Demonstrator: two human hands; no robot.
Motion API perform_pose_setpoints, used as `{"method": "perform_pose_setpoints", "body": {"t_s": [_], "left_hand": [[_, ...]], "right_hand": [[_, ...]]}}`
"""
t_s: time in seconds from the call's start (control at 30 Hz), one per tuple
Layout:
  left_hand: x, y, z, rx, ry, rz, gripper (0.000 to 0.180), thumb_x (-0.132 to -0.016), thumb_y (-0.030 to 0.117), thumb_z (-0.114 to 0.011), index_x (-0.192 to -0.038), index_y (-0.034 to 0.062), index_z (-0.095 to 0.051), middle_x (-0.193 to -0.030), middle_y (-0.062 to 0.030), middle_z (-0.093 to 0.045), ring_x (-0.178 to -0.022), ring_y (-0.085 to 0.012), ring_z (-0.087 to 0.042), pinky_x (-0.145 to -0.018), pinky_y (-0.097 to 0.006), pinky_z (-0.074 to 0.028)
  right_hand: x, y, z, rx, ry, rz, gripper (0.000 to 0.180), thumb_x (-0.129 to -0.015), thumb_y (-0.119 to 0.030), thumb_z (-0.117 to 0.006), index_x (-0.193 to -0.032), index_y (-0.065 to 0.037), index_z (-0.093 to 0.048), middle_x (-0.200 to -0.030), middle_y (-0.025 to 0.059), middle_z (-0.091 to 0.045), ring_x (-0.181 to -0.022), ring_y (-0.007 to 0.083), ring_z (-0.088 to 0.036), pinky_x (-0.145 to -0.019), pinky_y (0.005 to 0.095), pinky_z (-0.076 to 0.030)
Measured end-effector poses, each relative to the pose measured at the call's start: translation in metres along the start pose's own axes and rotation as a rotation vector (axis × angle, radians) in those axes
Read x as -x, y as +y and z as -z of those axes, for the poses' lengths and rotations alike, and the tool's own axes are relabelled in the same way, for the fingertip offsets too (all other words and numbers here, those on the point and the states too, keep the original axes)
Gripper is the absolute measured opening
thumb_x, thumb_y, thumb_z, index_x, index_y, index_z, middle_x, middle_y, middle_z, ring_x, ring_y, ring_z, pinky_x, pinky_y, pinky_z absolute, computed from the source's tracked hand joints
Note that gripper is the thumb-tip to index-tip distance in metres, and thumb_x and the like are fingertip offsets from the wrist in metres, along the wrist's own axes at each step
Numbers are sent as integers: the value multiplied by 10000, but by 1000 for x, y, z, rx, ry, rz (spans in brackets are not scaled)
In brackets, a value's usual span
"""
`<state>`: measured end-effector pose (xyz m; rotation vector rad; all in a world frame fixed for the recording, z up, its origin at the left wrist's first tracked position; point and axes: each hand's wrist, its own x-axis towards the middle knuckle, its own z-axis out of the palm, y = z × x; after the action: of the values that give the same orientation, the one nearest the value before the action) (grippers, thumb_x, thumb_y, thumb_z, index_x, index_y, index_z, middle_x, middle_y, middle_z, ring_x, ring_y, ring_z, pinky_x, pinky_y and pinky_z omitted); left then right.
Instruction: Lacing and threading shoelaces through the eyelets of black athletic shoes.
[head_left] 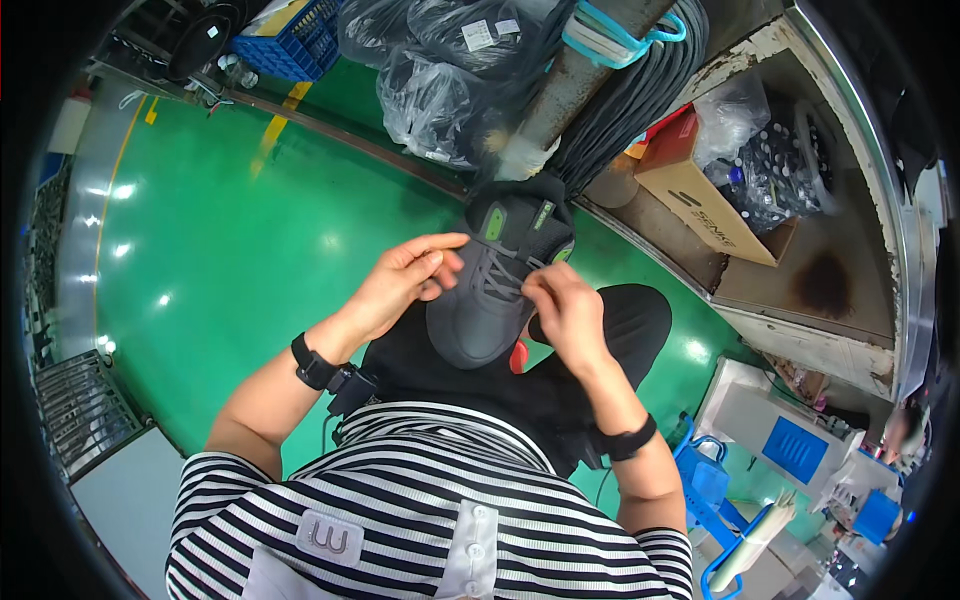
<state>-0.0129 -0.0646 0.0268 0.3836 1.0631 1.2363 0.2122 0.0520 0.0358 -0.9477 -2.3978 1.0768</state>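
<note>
Pinching narrowly at the laces point(497, 276) is the right hand point(572, 308); the dark shoe point(467, 318) sits toe-inward, likely for two-handed reach. The left hand point(402, 280) half-curls, hold unclear.

A single wide fisheye view looks steeply down from the left of two cameras worn side by side on the person's head. Nearest the lens, a striped shirt point(400, 465) fills the lower edge. Farther off, near the middle, the left hand point(393, 285) and right hand point(570, 312) sit at either side of a dark shoe point(468, 325). Beyond them, green floor point(225, 235) spreads left. The picture is upright and unmirrored, its straight edges bending toward a rounded black border.
</note>
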Motion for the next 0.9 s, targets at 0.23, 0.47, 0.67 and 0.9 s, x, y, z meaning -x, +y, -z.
{"method": "perform_pose_setpoints", "body": {"t_s": [0.23, 0.47, 0.67, 0.9], "left_hand": [[20, 40, 57, -422, 288, -52, 384, -993, 205, -492, -1328, 17, -480, -1124, -43, -573, -937, -79, -525, -720, -204, -419], [54, 102, 187, -983, 785, -291, 337, -994, 229, -488, -1270, 44, -545, -718, 35, -561, -629, -125, -516, -570, -253, -422], [17, 91, 209, -1887, 1056, -632, 407, -919, 30, -503, -1324, 35, -464, -973, -97, -611, -832, -239, -611, -738, -345, -520], [-30, 10, 30, -666, -10, -251, 403, -917, -21, -429, -1308, 35, -515, -1225, -85, -534, -996, -139, -588, -761, -266, -463]], "right_hand": [[14, 10, 1, -35, -39, -422, 226, -881, -261, -655, -838, -51, -584, -658, 88, -609, -643, 278, -637, -620, 376, -479], [12, 19, -41, -235, 332, -436, 311, -820, -163, -737, -975, -49, -493, -604, 24, -531, -503, 172, -532, -529, 316, -436], [17, 42, -28, -879, 608, -482, 269, -927, -80, -596, -1164, -3, -492, -797, 29, -592, -593, 112, -546, -579, 226, -455], [9, 20, -29, -775, 406, -391, 198, -957, -2, -505, -1143, 58, -530, -841, 88, -650, -669, 116, -630, -588, 224, -502]]}}
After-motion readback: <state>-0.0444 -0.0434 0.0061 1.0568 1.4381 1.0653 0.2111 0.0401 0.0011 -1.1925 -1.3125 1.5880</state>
